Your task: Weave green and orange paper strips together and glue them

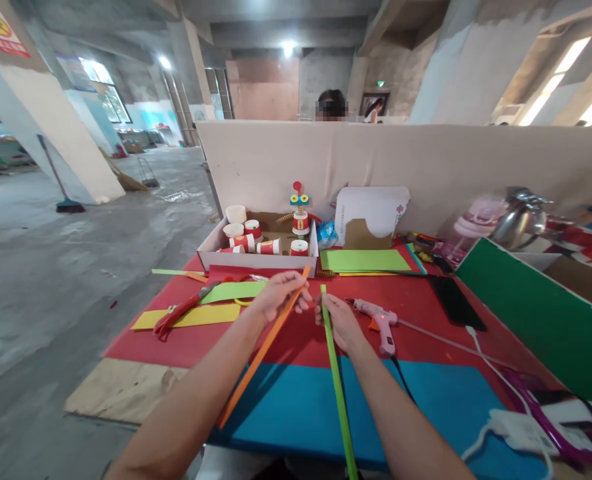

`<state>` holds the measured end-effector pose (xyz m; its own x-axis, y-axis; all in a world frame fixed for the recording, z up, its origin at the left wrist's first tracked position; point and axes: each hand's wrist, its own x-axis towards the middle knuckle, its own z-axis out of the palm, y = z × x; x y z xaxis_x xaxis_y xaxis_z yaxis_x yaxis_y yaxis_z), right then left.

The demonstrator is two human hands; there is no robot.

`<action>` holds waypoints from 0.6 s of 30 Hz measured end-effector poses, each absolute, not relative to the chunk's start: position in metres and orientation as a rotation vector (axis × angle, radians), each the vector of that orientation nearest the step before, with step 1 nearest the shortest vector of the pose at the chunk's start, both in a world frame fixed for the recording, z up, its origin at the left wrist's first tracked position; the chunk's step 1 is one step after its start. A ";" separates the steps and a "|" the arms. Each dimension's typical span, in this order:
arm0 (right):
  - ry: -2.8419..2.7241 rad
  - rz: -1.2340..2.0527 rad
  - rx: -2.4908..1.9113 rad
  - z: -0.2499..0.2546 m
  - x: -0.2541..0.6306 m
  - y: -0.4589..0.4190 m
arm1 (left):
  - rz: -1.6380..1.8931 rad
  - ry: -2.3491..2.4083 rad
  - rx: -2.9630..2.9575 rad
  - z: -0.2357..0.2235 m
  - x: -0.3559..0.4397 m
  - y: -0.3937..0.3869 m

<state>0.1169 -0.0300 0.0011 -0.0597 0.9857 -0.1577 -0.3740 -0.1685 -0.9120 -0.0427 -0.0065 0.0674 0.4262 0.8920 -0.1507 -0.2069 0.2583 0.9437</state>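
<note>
I see left forearm [209,377] and right forearm [393,400] bare, angled inward; left hand [280,295] and right hand [340,319] near each other, fingers [291,283] on both pinched.

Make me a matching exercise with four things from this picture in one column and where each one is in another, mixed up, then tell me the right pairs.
Things:
1. Orange strip
2. Pink glue gun
3. Paper cups
4. Green strip

Places:
A. Inside the white box
B. Held in the right hand
C. Held in the left hand
D. Lying on the red surface

Pairs: 1-C, 2-D, 3-A, 4-B
</note>
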 end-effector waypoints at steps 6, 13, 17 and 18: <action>-0.778 1.422 -0.990 -0.002 0.121 -0.026 | 0.773 0.923 0.983 0.017 -0.024 -0.009; -0.864 1.382 -1.119 0.002 0.115 -0.029 | 0.634 0.869 1.050 0.019 -0.024 -0.015; -0.901 1.399 -1.134 0.003 0.114 -0.030 | 0.600 0.847 1.094 0.019 -0.022 -0.017; -0.912 1.403 -1.132 0.003 0.115 -0.030 | 0.614 0.850 1.094 0.019 -0.021 -0.017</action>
<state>0.1147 -0.0304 0.0034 0.0153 0.9883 -0.1516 -0.2627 -0.1424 -0.9543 -0.0212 -0.0174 0.0190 0.5475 0.7873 -0.2837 -0.0222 0.3526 0.9355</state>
